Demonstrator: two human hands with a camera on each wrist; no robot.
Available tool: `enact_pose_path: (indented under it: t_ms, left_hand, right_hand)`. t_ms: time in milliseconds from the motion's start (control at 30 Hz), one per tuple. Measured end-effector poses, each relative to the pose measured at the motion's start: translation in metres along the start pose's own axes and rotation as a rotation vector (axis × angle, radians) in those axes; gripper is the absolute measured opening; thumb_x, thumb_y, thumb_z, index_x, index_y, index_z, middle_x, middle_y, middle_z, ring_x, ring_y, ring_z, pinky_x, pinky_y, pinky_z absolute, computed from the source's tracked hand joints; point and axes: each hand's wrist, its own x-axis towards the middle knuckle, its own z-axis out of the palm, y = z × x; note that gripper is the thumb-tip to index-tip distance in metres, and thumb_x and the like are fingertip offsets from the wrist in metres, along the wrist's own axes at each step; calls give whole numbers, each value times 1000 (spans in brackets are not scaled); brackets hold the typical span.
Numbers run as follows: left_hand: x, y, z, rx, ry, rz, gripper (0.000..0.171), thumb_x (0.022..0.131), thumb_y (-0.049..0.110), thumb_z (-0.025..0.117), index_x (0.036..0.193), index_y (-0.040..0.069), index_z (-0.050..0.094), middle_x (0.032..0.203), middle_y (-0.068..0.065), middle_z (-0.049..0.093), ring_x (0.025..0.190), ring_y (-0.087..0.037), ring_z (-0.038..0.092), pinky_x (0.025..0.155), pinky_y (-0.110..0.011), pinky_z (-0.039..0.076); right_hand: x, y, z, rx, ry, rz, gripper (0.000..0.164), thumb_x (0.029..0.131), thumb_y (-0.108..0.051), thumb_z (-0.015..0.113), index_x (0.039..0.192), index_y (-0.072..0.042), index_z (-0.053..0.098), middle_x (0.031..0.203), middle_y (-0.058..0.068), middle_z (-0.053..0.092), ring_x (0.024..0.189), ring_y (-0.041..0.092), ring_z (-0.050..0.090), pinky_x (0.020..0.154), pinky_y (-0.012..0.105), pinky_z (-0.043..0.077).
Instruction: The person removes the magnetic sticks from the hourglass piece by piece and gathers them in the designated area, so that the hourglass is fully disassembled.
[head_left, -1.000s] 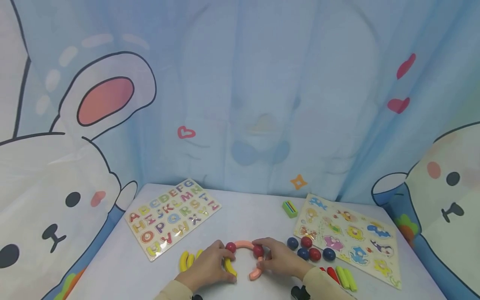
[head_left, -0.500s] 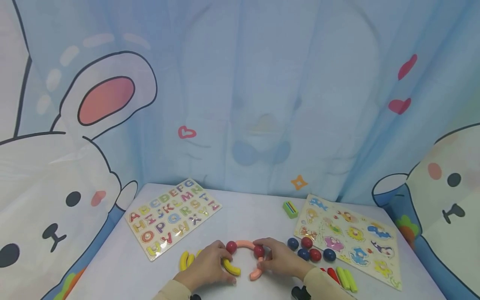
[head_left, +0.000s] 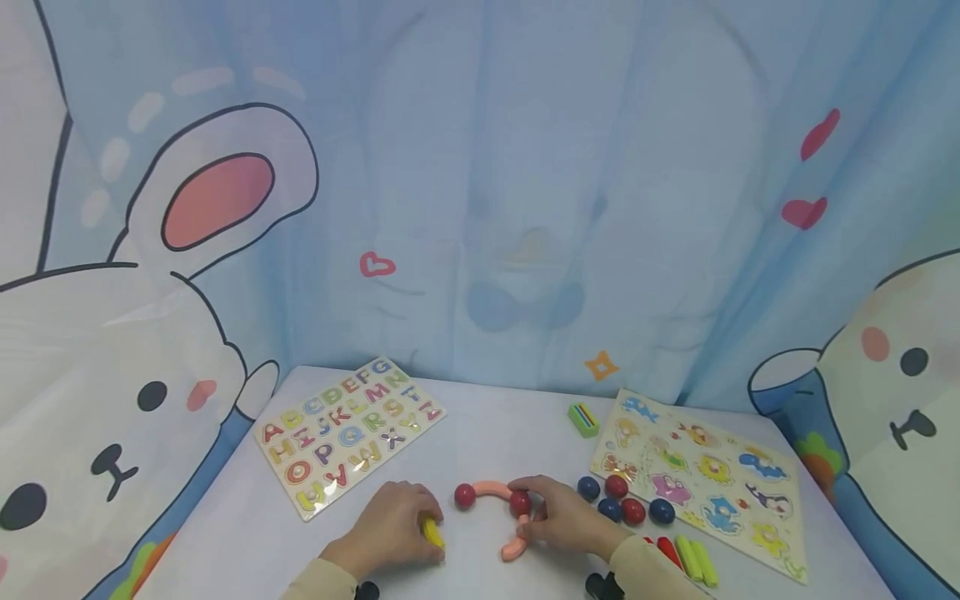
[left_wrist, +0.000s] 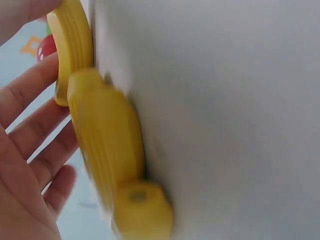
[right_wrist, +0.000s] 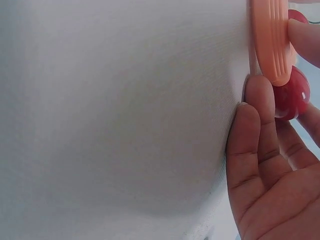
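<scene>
My left hand [head_left: 397, 525] pinches a ridged yellow banana-shaped piece [head_left: 432, 532] between thumb and fingers, left of the arc. More yellow pieces [left_wrist: 107, 135] lie along its fingers in the left wrist view; in the head view the hand hides them. An arc of balls and salmon curved pieces lies at centre: a left red ball [head_left: 465, 497], an upper salmon piece [head_left: 491, 488], a right red ball [head_left: 519, 503] and a lower salmon piece [head_left: 514, 547]. My right hand [head_left: 566, 518] holds the arc's right side, thumb on the ridged salmon piece [right_wrist: 272, 42], fingers around the red ball [right_wrist: 294, 95].
Right of my right hand lie blue balls [head_left: 662, 511] and red balls [head_left: 633, 511], red sticks [head_left: 669, 552] and green sticks [head_left: 703, 562]. An alphabet board [head_left: 348, 437] lies back left, an animal puzzle board [head_left: 705, 479] right, a small green block [head_left: 582, 419] behind.
My left hand has moved left, away from the left red ball, with a yellow piece in its fingers. The right hand and the salmon arc have stayed in place.
</scene>
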Motion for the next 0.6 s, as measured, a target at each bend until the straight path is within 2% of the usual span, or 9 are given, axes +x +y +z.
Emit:
enact_pose_path:
  t_ms: [100, 200, 367, 600]
  left_hand:
    - [-5, -3, -7, 18, -10, -6, 44, 65, 47, 88, 102, 26, 75, 103, 19, 66, 105, -11, 60, 110, -51, 32]
    - [-9, -7, -13, 12, -19, -24, 47, 65, 44, 88, 107, 25, 75, 106, 18, 67, 110, -13, 60, 115, -55, 22]
    - [-15, -9, -20, 27, -30, -30, 52, 64, 42, 89, 111, 25, 74, 109, 16, 68, 114, -17, 59, 115, -55, 20]
    - [-14, -8, -19, 49, -53, -32, 56, 66, 46, 88, 116, 23, 73, 116, 12, 68, 119, -18, 57, 116, -54, 19]
  right_hand:
    - [0, 1, 0, 0, -2, -10, 63, 79, -23, 84, 136, -19, 59, 112, -1, 58, 82, 19, 56, 67, 34, 50]
    - [0, 2, -1, 1, -7, -15, 62, 79, -23, 84, 136, -19, 59, 112, -1, 58, 83, 19, 55, 67, 35, 50]
    - [1, 3, -1, -1, -10, -18, 63, 79, -24, 85, 136, -20, 59, 113, -2, 58, 84, 19, 55, 68, 35, 49]
    - [0, 1, 0, 8, -11, -15, 63, 79, -24, 84, 136, -20, 58, 114, -1, 58, 83, 19, 55, 67, 35, 49]
